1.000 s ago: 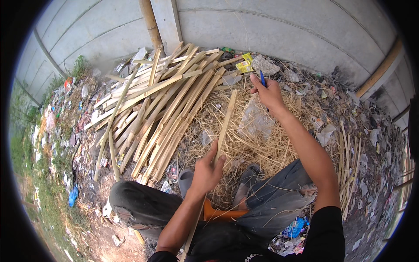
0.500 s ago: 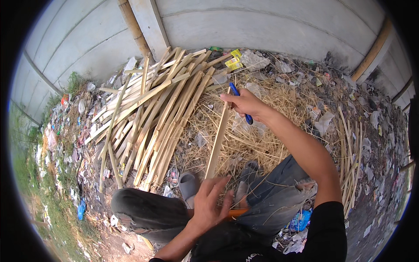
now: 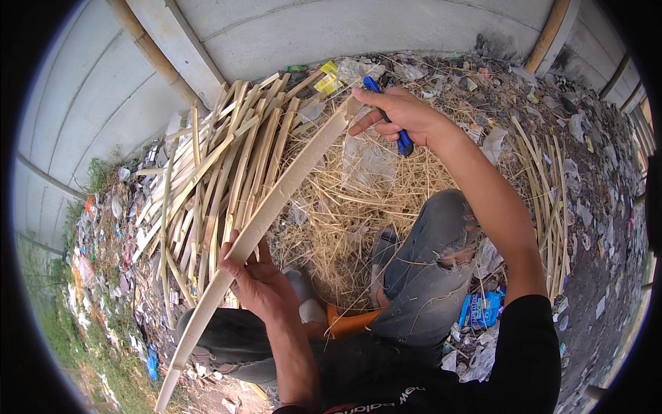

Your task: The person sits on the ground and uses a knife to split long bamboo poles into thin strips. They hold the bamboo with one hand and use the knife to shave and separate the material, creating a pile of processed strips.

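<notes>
A long, pale bamboo strip (image 3: 281,190) slants across in front of me, from the lower left up to my right hand. My left hand (image 3: 267,286) grips it below its middle, thumb on one side and fingers behind. My right hand (image 3: 407,119) is closed around a blue utility knife (image 3: 390,119), its thumb at the strip's upper end and its index finger stretched out just beside it. I cannot make out the blade clearly. Behind the strip lies a heap of split bamboo strips (image 3: 227,155).
Dry shavings (image 3: 338,214) cover the ground between my legs. More thin strips (image 3: 545,200) lie at the right. An orange seat (image 3: 352,321) shows beneath me. Litter surrounds me, with a blue packet (image 3: 481,309) beside my right leg. A concrete wall (image 3: 358,31) stands behind.
My left hand has moved left and closed around the bamboo strip. The strip has swung up and left into a long slant, and my right hand with the knife has risen slightly.
</notes>
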A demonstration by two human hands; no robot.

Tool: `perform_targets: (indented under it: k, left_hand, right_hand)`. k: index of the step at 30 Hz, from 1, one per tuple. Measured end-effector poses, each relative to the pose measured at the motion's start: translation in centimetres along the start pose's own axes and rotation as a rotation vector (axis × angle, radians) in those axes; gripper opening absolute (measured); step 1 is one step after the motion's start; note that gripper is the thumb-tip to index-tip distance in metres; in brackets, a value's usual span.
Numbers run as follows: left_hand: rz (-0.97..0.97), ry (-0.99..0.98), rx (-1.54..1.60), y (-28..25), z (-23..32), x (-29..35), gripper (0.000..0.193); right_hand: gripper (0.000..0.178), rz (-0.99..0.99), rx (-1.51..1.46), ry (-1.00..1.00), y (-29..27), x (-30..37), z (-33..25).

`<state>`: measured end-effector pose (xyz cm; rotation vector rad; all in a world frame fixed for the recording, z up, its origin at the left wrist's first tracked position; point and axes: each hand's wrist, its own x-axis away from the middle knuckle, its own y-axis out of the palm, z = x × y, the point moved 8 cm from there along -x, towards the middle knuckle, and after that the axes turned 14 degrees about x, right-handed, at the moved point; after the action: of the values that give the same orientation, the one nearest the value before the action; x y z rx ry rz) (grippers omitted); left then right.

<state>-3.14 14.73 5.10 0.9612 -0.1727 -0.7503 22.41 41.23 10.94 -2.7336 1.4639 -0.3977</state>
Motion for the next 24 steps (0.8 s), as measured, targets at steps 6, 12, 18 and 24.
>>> perform_targets:
  k: [6, 12, 18, 24]
  left_hand:
    - [-0.18, 0.067, -0.262, 5.8, 1.6, -9.5, 0.041]
    - [-0.475, -0.025, -0.555, 11.8, -6.5, -11.4, 0.037]
    - [-0.668, -0.168, -0.602, 12.7, -15.2, -11.9, 0.028]
    - [-0.757, -0.248, -0.602, 11.3, -23.3, -11.8, 0.025]
  right_hand:
    - [0.051, 0.578, 0.378, 0.142, -10.9, 8.6, 15.1]
    - [0.045, 0.791, 0.704, 0.331, -3.4, 21.6, 37.9]
    - [0.056, 1.359, 0.879, 0.604, -5.5, 37.5, 45.3]
    - [0.069, 1.398, 0.823, 1.581, -14.3, 54.0, 55.4]
